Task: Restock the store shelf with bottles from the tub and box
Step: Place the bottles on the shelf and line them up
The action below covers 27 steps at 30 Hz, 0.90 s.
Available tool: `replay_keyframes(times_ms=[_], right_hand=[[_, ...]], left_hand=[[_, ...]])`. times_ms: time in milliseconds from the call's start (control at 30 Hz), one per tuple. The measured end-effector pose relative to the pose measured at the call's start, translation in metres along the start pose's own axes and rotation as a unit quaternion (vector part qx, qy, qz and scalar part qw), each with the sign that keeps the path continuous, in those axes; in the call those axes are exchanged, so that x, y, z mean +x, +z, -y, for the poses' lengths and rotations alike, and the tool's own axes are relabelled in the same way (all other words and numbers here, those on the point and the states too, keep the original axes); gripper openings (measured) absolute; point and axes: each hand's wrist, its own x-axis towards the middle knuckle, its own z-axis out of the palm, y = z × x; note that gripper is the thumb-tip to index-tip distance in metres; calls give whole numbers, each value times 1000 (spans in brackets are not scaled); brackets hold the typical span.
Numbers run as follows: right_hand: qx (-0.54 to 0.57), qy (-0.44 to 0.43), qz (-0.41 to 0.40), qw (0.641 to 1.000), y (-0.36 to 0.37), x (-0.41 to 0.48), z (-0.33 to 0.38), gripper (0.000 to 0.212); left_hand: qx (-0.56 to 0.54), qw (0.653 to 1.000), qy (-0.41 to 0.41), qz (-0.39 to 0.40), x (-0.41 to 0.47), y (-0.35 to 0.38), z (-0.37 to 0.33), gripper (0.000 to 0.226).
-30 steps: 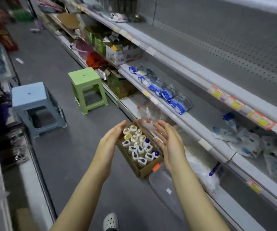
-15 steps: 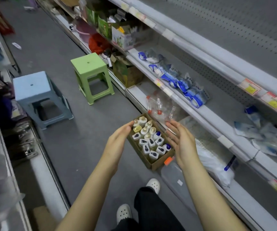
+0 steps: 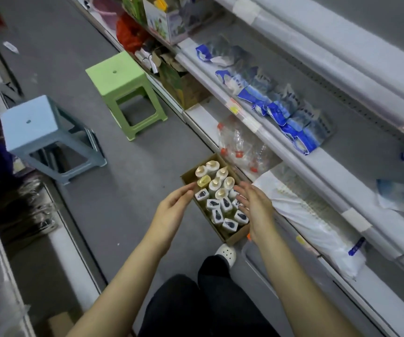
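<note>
A small cardboard box (image 3: 235,235) sits on the floor by the bottom shelf (image 3: 337,278). It is full of little bottles (image 3: 216,201) that stand up close together. About seven have round cream caps at the far end. About nine have white flip caps with a dark mark at the near end. The right hand covers some, so the count may be off.

The left hand (image 3: 172,215) is by the left wall of the box. The right hand (image 3: 255,210) is over the right wall. Both hands have their fingers spread wide and hold nothing.

The box looks light, but its walls are thin and may bend. A good grip would be low on the two long sides, so it stays flat. The bottles look like smooth plastic, not easy to break, but they could tip over. One bottle can be pinched just under its cap.

There are two stools: one green stool (image 3: 120,76) and one blue stool (image 3: 29,122).
</note>
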Motion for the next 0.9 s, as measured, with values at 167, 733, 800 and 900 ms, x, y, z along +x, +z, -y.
replay_keyframes(times_ms=[167, 733, 800, 900], right_hand=[[-49, 16, 2, 999, 0, 41, 7, 16], [-125, 83, -2, 989, 9, 168, -76, 15], [-148, 78, -1, 986, 17, 195, -98, 11], [-191, 65, 4, 980, 28, 239, -136, 10]], left_hand=[[-4, 999, -32, -24, 33, 13, 9, 22], [90, 982, -159, 40, 173, 25, 107, 39], [110, 978, -164, 58, 205, 24, 132, 40], [144, 973, -164, 80, 261, 24, 179, 40]])
